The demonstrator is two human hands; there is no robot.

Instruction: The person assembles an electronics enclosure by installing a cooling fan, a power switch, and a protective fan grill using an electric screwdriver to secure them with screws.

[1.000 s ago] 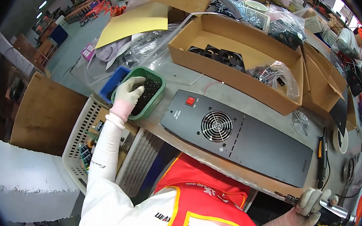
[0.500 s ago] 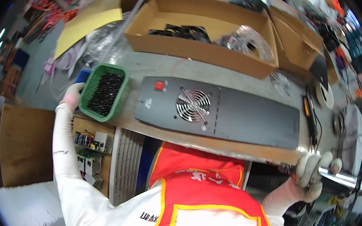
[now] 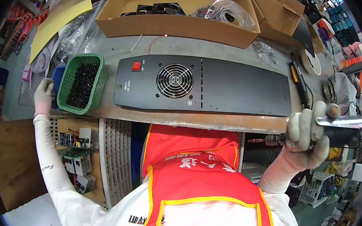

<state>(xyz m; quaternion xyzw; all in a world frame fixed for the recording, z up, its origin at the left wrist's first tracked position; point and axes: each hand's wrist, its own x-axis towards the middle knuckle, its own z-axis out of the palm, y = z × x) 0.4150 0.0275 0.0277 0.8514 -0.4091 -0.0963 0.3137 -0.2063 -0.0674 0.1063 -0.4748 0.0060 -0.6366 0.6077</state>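
Note:
My left hand (image 3: 44, 94), in a whitish glove, is at the bench's left edge beside a blue bin (image 3: 57, 81). Its fingers are curled, and what they hold, if anything, cannot be made out. Right of it stands a green basket (image 3: 97, 88) filled with small black screws (image 3: 81, 84). My gloved right hand (image 3: 307, 136) is wrapped round an electric screwdriver (image 3: 342, 136) past the bench's right front edge, its bit pointing left. Between my hands a dark grey metal panel (image 3: 244, 88) lies flat, with a round fan grille (image 3: 175, 81) and a red switch (image 3: 136, 66).
Behind the panel stands an open cardboard box (image 3: 175, 33) with black fans (image 3: 169, 8) and a clear plastic bag (image 3: 232, 13). At right lie a loose fan guard (image 3: 265, 52), a black-and-yellow corded tool (image 3: 298, 78) and a white bowl (image 3: 311, 63).
The view has shifted, so the bench things sit further left and higher. My left hand has moved from the basket's side to the blue bin; my right still holds the screwdriver.

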